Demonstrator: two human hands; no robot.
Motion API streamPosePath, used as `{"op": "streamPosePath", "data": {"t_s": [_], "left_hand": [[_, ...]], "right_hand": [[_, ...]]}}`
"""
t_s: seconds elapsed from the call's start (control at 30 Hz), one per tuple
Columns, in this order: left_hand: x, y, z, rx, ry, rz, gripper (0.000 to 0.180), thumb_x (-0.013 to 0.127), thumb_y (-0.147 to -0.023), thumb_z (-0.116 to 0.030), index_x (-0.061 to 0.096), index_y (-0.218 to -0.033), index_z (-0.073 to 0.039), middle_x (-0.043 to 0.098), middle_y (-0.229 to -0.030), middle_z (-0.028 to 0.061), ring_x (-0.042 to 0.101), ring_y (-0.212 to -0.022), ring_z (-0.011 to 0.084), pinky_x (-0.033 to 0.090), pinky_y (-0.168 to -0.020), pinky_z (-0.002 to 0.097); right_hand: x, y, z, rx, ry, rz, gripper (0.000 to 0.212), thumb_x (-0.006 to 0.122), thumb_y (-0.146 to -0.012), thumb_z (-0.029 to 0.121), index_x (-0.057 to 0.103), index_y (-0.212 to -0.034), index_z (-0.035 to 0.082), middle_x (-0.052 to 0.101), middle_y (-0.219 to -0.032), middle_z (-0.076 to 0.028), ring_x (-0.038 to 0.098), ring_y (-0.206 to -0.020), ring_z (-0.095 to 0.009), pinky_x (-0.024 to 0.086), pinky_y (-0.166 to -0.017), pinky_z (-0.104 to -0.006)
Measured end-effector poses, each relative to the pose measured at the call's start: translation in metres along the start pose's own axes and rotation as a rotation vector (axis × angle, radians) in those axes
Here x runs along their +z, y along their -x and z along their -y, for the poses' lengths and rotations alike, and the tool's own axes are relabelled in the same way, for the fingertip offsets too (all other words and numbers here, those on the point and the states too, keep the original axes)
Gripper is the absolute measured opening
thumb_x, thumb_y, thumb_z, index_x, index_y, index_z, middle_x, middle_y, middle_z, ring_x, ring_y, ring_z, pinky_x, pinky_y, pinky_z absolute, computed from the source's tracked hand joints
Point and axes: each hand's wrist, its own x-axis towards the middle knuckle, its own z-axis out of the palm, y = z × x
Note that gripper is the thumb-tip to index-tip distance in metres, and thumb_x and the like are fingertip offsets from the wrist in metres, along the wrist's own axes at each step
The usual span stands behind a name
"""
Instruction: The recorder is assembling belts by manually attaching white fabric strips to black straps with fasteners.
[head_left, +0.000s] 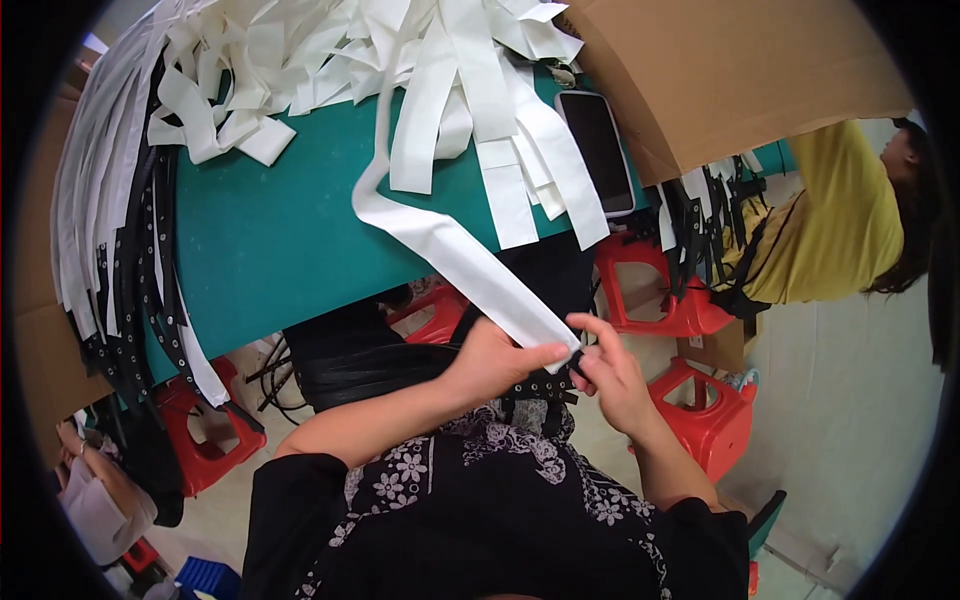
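A long white strip (470,265) runs from the pile on the table down to my hands. My left hand (490,365) grips it near its lower end, with the thumb pressed on top. Close against that end, my right hand (612,375) pinches a small black piece (576,362), its index finger raised and bent. The black piece is mostly hidden by the fingers, so its kind is unclear. Across my lap, under the hands, lie black straps with metal eyelets (535,388).
White strips (425,120) heap on the green table (270,250), with a phone (598,150) at their right. Eyelet straps (150,260) hang over the left edge. A cardboard box (740,70) stands right. Red stools (705,420) surround me; a person in yellow (840,220) is beyond.
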Motion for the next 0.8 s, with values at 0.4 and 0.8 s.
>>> {"op": "streamPosePath", "data": {"t_s": [0.4,0.8], "left_hand": [[0.007,-0.018,0.025,0.001,0.077,0.061,0.023,0.065,-0.085,-0.019,0.061,-0.095,0.001,0.063,-0.08,0.006,0.056,-0.062,0.0101,0.045,-0.049,0.022],[0.002,-0.017,0.005,0.153,0.011,-0.022,0.017,0.069,-0.081,-0.012,0.063,-0.088,0.002,0.065,-0.077,0.0058,0.055,-0.055,0.0076,0.044,-0.048,0.0204]], "right_hand": [[-0.01,0.006,-0.019,-0.05,0.111,0.032,0.042,0.048,-0.086,0.01,0.038,-0.126,0.001,0.052,-0.101,-0.007,0.054,-0.085,-0.015,0.044,-0.078,-0.0262],[-0.018,0.016,-0.017,-0.063,0.182,-0.065,0.036,0.049,-0.09,0.006,0.039,-0.124,0.001,0.048,-0.07,0.001,0.042,-0.062,-0.004,0.034,-0.056,-0.0185]]}}
